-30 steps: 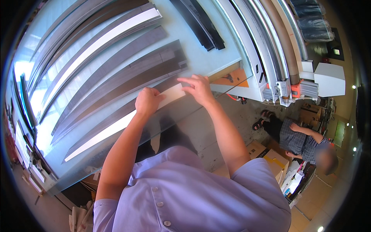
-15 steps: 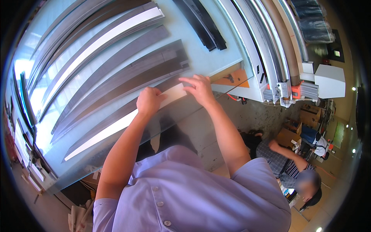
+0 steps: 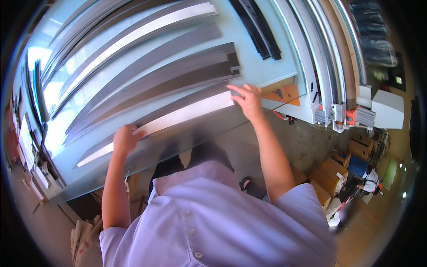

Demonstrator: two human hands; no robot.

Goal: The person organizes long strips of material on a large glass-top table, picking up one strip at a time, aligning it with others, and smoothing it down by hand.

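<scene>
A long white strip (image 3: pixel 189 110) lies along a dark grey strip (image 3: pixel 178 100) near the close edge of the glass-like table (image 3: pixel 284 82). My left hand (image 3: pixel 126 140) is curled over the white strip toward its left part, thumb and fingers gripping across it. My right hand (image 3: pixel 250 103) is at the strip's right end, thumb and forefinger apart and reaching over the corner. From this view I cannot tell how firmly its fingertips touch the strip.
Several grey strips (image 3: pixel 195 73) and another white-topped strip (image 3: pixel 178 17) lie farther back. Black strips (image 3: pixel 258 31) rest at the far right. A machine with metal rails (image 3: pixel 331 53) borders the table's right side. Cardboard boxes (image 3: pixel 331 173) stand on the floor at right.
My left hand has slid left along the white strip, away from my right hand, which stays at the right end. The whole view has shifted; the bending person at right is now mostly hidden.
</scene>
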